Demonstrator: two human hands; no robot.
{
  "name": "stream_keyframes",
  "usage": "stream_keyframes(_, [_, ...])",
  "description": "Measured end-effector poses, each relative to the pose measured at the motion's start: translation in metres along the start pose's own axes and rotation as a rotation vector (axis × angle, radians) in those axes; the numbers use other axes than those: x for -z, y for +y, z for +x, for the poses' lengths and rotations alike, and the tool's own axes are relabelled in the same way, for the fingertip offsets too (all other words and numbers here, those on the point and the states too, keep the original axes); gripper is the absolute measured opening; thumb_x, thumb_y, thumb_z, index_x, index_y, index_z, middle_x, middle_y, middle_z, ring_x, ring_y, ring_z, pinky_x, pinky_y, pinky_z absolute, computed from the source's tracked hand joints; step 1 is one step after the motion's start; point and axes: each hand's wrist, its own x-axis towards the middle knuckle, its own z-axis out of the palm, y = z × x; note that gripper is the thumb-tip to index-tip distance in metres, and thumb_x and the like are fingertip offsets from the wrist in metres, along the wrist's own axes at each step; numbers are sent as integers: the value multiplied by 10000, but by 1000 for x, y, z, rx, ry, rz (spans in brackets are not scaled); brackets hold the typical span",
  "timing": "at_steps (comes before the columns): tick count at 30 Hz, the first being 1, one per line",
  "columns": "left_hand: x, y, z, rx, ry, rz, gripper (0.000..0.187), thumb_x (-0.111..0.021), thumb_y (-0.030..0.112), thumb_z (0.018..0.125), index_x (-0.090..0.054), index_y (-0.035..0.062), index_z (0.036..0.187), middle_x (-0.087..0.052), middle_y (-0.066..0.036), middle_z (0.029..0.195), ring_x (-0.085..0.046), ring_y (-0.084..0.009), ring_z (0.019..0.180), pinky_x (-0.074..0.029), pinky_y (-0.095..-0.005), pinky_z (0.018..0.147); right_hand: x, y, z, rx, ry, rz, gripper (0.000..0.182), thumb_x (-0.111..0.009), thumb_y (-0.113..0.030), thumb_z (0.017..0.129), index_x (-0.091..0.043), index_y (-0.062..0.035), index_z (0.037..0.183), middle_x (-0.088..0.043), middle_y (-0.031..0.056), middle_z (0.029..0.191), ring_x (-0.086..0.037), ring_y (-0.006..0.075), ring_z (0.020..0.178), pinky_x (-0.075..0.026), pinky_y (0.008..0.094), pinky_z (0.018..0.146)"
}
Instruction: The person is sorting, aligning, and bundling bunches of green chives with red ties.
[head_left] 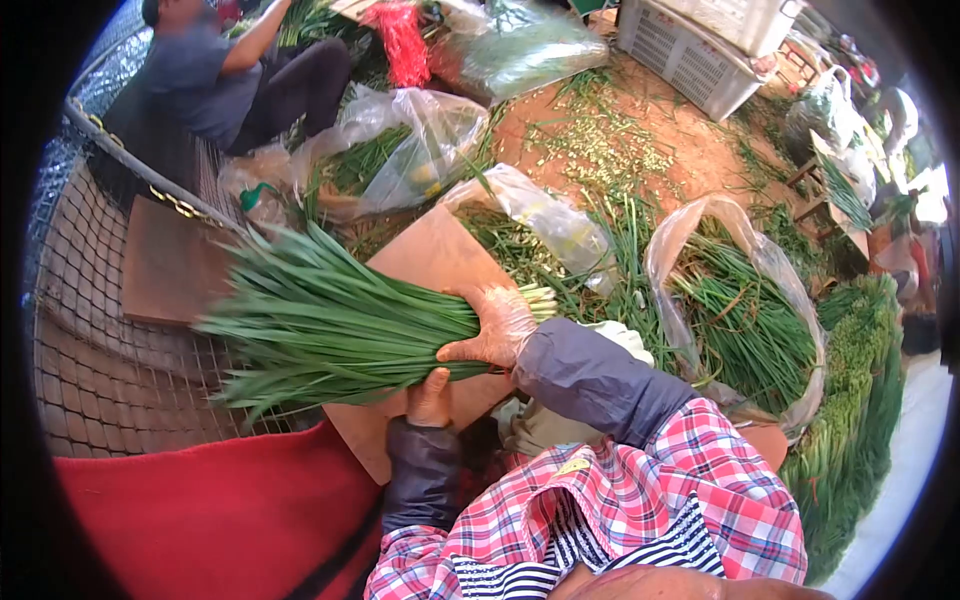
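Note:
A thick bunch of long green garlic chives (330, 310) lies across a square board (440, 240), leaf tips to the left and pale cut ends to the right. My right hand (497, 325), in a thin clear glove, grips the bunch near the pale ends with thumb and fingers spread around it. From below, my left hand (430, 400) holds the bunch's near edge; its thumb shows, while the other fingers are hidden under the leaves. The leaf tips are slightly blurred. Dark sleeve covers are on both forearms.
Right of me stands an open plastic bag (740, 310) of chives, beside a long pile of greens (850, 400). A metal mesh frame (130, 370) and red cloth (210, 510) lie left. Another person (215, 80) sits at upper left. White crates (690, 60) stand behind.

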Motion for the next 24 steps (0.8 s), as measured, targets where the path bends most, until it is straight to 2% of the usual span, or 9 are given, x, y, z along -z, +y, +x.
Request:
stream_keyframes(5, [13,29,30,-267,-129,284,600,-769,160,653,-481,49,1168,-534,-72,1099,-518,-202,978,-427,-348,867,-16,1,1,71,209,804,761,-839,-313,528,-496,-18,1140,-566,118,1030,-516,209,993,-430,348,811])
stream_keyframes(8, [32,-2,40,-180,-151,302,615,-759,150,656,-465,51,1187,-516,-66,1131,-494,-206,1022,-394,-356,904,-21,33,-4,140,-168,939,700,-836,-286,546,-514,-21,1108,-583,99,998,-529,206,954,-433,353,813])
stream_keyframes(9, [33,-7,40,-167,-162,297,617,-757,146,656,-463,50,1189,-515,-66,1134,-493,-206,1025,-393,-356,906,-31,40,-10,199,-104,998,666,-798,-81,537,-491,-52,1128,-603,80,1003,-566,163,911,-475,318,753])
stream_keyframes(12, [31,-2,43,-153,-196,302,622,-754,136,655,-457,49,1195,-510,-65,1144,-488,-206,1036,-390,-355,911,-77,70,3,135,-199,1079,625,-780,2,528,-521,-60,1094,-616,64,969,-587,170,854,-494,315,706])
stream_keyframes(14, [26,2,46,-145,-223,321,626,-751,128,655,-454,49,1199,-507,-64,1151,-485,-206,1043,-388,-354,915,-133,98,25,-194,-421,1711,562,-783,5,516,-561,-59,1028,-634,54,883,-600,148,771,-508,301,608])
stream_keyframes(15, [25,4,47,-140,-236,331,628,-750,125,655,-452,48,1201,-505,-64,1154,-483,-206,1046,-387,-353,917,-124,86,19,-225,-433,1737,549,-779,1,514,-568,-59,1017,-636,54,864,-601,142,761,-508,299,589])
stream_keyframes(18, [23,1,47,-118,-268,352,633,-747,114,654,-446,47,1208,-500,-63,1164,-478,-206,1057,-384,-352,922,-84,66,9,47,-361,1172,534,-737,2,518,-569,-60,1021,-643,60,863,-601,131,764,-508,294,596])
stream_keyframes(21, [30,-3,48,-85,-292,351,639,-743,103,654,-441,46,1214,-495,-62,1174,-474,-206,1067,-381,-351,928,-39,34,-13,274,-41,753,531,-773,-37,533,-566,-61,1021,-630,63,913,-584,175,818,-494,322,663])
stream_keyframes(24, [31,-4,49,-42,-311,358,645,-740,93,653,-435,45,1220,-491,-61,1184,-469,-206,1078,-378,-350,933,-34,33,-19,67,-202,1077,603,-745,-8,526,-549,-80,1091,-633,52,970,-581,151,900,-485,313,762])
